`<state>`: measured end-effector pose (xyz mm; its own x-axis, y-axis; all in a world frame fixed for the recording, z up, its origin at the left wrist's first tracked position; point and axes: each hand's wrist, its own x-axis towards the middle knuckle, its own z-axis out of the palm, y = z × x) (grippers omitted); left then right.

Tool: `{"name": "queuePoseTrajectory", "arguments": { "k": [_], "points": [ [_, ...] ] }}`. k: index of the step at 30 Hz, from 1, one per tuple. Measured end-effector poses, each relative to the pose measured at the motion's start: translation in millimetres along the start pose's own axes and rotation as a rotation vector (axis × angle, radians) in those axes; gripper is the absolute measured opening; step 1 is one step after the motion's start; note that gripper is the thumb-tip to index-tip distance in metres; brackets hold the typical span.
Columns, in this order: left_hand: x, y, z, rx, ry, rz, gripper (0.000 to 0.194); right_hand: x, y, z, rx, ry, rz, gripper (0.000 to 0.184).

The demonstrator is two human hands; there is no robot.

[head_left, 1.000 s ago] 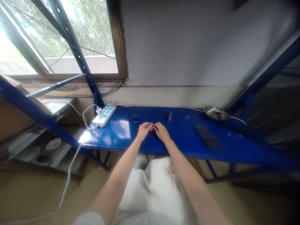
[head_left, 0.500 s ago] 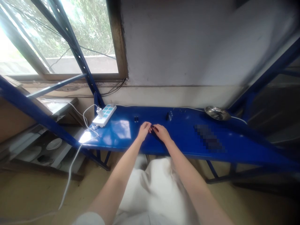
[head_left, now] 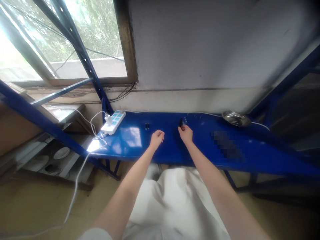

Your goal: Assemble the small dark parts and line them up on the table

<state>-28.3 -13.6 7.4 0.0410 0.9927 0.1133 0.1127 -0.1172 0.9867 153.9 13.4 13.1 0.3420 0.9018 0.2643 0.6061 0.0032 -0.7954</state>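
My left hand (head_left: pixel 157 138) is held above the blue table, its fingers curled together in a pinch. Whatever it grips, if anything, is too small to make out. Farther right, my right hand (head_left: pixel 186 134) has its fingers closed at a small dark piece (head_left: pixel 181 122), partly covered by the fingertips. I cannot tell whether it grips that piece or another small dark thing. Right beside it lie small clear pieces (head_left: pixel 185 120). Two short dark cylinders (head_left: pixel 147 126) with pale ends stand side by side behind my left hand.
A white power strip (head_left: pixel 113 122) with a plug and cable lies on the left of the blue table (head_left: pixel 165 155). A shiny metal bowl (head_left: pixel 236 118) sits at the back right. Tiny bits (head_left: pixel 197 116) lie near the wall. A blurred-out dark object (head_left: pixel 227 145) rests on the right.
My right hand has moved away from my left, right and back to the dark piece and clear pieces. The dark reddish thing between the hands no longer shows there. My left hand stays nearly in place.
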Motion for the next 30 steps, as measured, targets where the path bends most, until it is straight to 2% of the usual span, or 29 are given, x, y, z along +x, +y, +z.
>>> {"name": "queuePoseTrajectory", "arguments": {
  "k": [9, 21, 30],
  "points": [
    [0.8, -1.7, -1.1, 0.015, -0.001, 0.006, 0.016, 20.6, 14.2, 0.8, -0.255, -0.078, -0.015, 0.019],
    [-2.8, 5.0, -1.6, 0.017, -0.008, -0.009, 0.015, 26.7, 12.8, 2.1, -0.33, -0.114, 0.0, 0.019],
    [-1.7, 4.3, -1.0, 0.025, -0.006, -0.01, 0.016, 38.2, 8.7, -5.1, -0.44, -0.27, 0.096, 0.022]
  ]
}}
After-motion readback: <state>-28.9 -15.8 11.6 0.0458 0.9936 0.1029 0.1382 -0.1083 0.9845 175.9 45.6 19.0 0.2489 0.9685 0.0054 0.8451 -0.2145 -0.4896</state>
